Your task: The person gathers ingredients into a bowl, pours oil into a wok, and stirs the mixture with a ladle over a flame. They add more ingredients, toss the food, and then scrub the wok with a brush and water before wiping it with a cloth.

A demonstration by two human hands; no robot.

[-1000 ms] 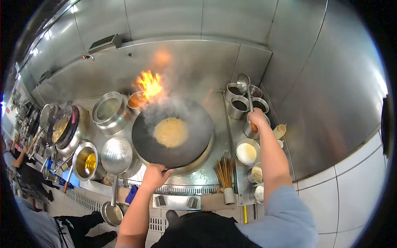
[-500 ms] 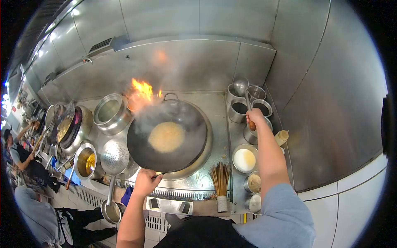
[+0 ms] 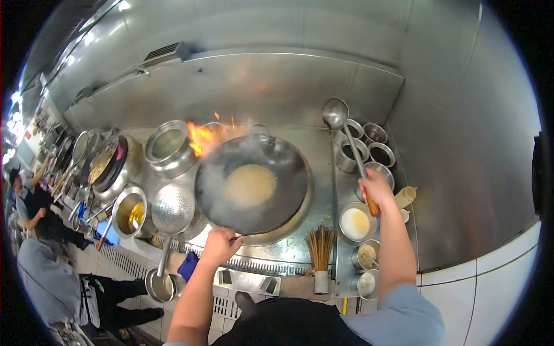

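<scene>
A black wok [image 3: 219, 196] sits tilted over the burner, smoking, with a round yellow patch of food [image 3: 250, 185] in its middle. My left hand [image 3: 220, 244] grips the wok's near handle. My right hand [image 3: 376, 188] is closed around the wooden handle of a steel ladle [image 3: 336, 113], whose bowl hangs raised above the sauce pots [image 3: 350, 157] at the right. Flames [image 3: 202, 137] lick up behind the wok's far left rim.
Steel pots of seasoning [image 3: 356, 224] line the right counter, next to a bamboo brush [image 3: 321, 249]. Left of the wok are a perforated strainer [image 3: 172, 209], an oil pot [image 3: 131, 212] and a big steel pot [image 3: 168, 146]. People stand at far left [image 3: 34, 207].
My right hand has pulled back toward me, lifting the ladle bowl out of the sauce pots. The flame has shrunk and sunk lower. The view has shifted so the wok sits further right.
</scene>
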